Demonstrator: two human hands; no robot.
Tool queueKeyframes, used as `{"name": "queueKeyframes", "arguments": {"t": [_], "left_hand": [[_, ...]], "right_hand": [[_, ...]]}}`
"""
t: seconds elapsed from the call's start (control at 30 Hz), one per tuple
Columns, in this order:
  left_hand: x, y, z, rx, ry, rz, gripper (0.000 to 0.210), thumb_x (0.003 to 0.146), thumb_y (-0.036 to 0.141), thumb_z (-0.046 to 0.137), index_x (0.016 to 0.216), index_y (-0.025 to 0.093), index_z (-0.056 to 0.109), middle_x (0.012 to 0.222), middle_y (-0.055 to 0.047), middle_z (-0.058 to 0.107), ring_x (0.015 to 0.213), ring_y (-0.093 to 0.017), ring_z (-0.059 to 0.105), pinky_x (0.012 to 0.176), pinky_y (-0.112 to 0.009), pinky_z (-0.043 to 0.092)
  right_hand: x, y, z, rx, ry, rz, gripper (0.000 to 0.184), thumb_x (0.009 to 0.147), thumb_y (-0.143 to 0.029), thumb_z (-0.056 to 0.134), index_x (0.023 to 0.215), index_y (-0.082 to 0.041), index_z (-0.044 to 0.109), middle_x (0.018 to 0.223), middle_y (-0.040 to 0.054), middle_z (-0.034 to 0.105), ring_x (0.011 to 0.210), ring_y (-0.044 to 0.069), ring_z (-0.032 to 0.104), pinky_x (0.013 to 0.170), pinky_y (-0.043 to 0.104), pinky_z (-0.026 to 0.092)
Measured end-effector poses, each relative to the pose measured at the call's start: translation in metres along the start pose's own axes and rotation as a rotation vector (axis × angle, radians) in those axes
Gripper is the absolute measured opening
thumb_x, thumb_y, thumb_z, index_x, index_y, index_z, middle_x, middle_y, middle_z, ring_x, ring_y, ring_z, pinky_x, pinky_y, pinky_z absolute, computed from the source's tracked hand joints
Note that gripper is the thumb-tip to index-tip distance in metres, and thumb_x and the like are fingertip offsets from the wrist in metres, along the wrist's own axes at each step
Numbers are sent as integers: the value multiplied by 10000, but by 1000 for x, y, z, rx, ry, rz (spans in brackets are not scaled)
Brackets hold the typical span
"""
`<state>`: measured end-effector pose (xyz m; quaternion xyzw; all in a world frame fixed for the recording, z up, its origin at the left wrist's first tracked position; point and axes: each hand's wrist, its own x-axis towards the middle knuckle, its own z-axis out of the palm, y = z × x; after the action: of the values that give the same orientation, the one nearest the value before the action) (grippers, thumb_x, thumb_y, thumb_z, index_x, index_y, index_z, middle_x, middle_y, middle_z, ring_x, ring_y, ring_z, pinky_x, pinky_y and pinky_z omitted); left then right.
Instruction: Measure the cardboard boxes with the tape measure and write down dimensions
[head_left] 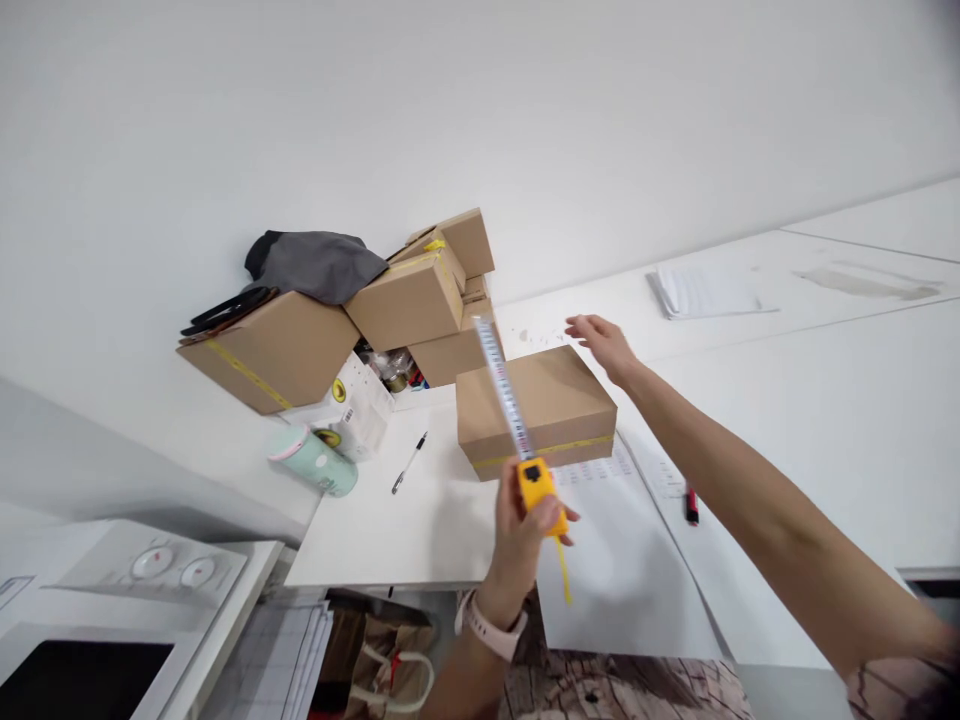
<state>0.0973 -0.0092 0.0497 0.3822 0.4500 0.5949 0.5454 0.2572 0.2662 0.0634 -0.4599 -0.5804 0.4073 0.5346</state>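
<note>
My left hand (519, 535) is wrapped round a yellow tape measure (537, 492) with a yellow strap. Its white blade (504, 385) is pulled out and points up and away, passing in front of a closed cardboard box (544, 400) on the table. Whether the blade touches the box I cannot tell. My right hand (602, 342) hovers by the far right corner of that box, fingers stretched out and holding nothing. Under the box's near side lies a printed sheet (615, 560).
Stacked cardboard boxes (409, 300) and a grey cloth (319, 262) stand at the back left. Nearer are a mint tumbler (319, 462) and a pen (409, 463). A red and black marker (691, 504) and a paper stack (701, 292) lie to the right. A microwave (150, 590) is lower left.
</note>
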Motion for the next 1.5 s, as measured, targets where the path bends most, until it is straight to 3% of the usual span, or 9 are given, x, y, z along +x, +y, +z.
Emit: {"name": "queueKeyframes", "arguments": {"t": [0.17,0.37,0.5,0.6,0.77,0.93,1.07,1.27,1.5], "left_hand": [[-7,-8,-71,197,331,159,629,752,506,817,1247,279,502,1032,-32,609,778,-202,732,546,-265,588],[21,-20,-103,192,289,79,576,764,549,777,1179,236,530,1020,-22,595,703,-192,738,513,-268,569],[34,0,-102,182,226,125,564,753,520,790,1169,231,541,989,-14,607,673,-178,726,489,-252,552],[45,22,-102,176,200,205,552,749,510,802,1156,229,555,999,-19,631,661,-159,709,497,-247,553],[63,44,-101,220,183,251,573,745,519,797,1161,222,538,1032,-31,652,621,-146,691,439,-222,511],[56,51,-87,269,206,286,557,781,508,781,1186,224,524,1018,-19,652,650,-136,694,476,-219,527],[36,36,-63,260,69,320,564,808,487,778,1243,251,508,1167,-57,638,696,-136,700,493,-232,556],[25,-27,-21,161,-240,44,631,774,464,804,1271,235,491,1060,-48,655,701,-130,680,531,-219,562],[26,-56,3,126,-258,-60,592,764,461,791,1214,222,489,1365,-121,556,722,-132,709,497,-222,558]], "right_hand": [[-74,35,-57,-64,62,136,568,927,-707,512,1097,-197,692,991,112,742,937,216,676,844,339,527],[-119,47,-52,-230,-109,125,694,975,-719,378,1473,-259,524,1022,74,731,914,226,673,845,362,530],[-110,23,-42,-389,-130,-16,604,984,-646,432,1501,-345,516,1188,46,702,1020,240,645,923,369,491],[-98,-3,-39,-432,-102,-100,582,989,-633,432,1490,-354,527,1035,31,695,940,225,629,863,349,478],[-78,-24,-28,-501,-59,-46,526,963,-632,481,1333,-282,614,791,17,629,751,216,602,742,342,451],[-58,-20,-15,-569,103,-230,384,954,-569,501,1062,-256,697,1217,126,658,1101,302,605,926,436,481],[-40,-21,-7,-609,-30,-446,351,1000,-379,397,1042,-242,718,1155,120,719,1106,306,614,978,468,464],[-22,-29,2,-764,-63,-464,395,995,-255,361,1088,-214,742,1075,121,766,1057,311,652,1010,507,412],[-18,-29,4,-757,-65,-424,396,994,-247,359,1124,-182,728,1084,153,749,1064,331,617,911,483,464]]}}
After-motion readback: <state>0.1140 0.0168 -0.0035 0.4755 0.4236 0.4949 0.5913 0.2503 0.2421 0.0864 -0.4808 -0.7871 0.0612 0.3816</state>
